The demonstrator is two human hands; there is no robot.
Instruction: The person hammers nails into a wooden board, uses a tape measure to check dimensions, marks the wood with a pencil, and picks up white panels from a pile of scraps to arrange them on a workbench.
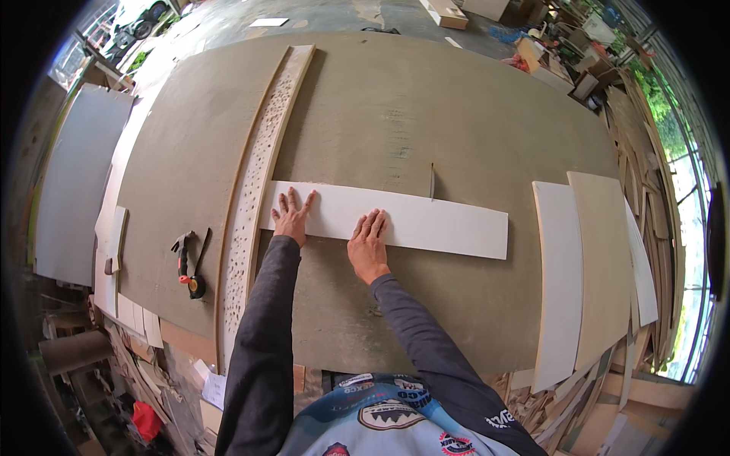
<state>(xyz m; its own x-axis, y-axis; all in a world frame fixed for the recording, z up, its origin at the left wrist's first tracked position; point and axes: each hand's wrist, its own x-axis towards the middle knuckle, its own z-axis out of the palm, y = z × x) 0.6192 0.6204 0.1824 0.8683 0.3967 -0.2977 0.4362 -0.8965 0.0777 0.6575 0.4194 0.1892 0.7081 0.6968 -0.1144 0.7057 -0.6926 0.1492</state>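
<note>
A long white board [449,228] lies crosswise on the broad grey-brown tabletop [426,311]. Flat on its left part rests my left hand [290,219], fingers spread. My right hand [369,242] lies near the board's middle, fingers stretched out over its near edge. Neither hand grips anything. The board's left end meets a long pale wooden rail [262,144] with a spotted face, which runs from near to far. Just behind the board's far edge stands a thin upright blade [433,184], seen edge-on; its lower part is hidden.
Left of the rail are a claw hammer [182,254] and a tape measure [196,286]. Several flat panels [559,281] overhang the tabletop's right side. A large white sheet [80,182] stands at far left. Wood offcuts [646,182] pile up at right, and more scrap lies around the near edge.
</note>
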